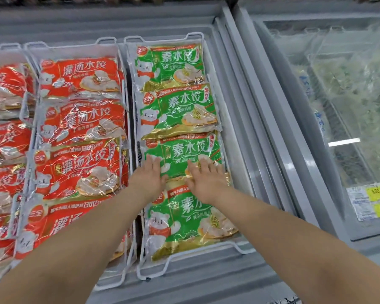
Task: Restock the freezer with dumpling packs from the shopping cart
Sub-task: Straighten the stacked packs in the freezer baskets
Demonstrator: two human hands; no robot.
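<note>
Several green dumpling packs lie in a row in a white wire basket (198, 252) inside the open chest freezer. My left hand (150, 175) and my right hand (206, 177) both rest flat, fingers straight, on the third green pack (184, 150) from the back. The nearest green pack (184, 224) lies just under my wrists. Two more green packs (176, 104) sit further back. No shopping cart is in view.
Red dumpling packs (81, 121) fill the wire basket to the left, and more red packs (2, 139) sit at the far left. A slid-back glass lid (261, 128) runs along the right. A closed neighbouring freezer (338, 95) with yellow price tags (377, 200) stands at right.
</note>
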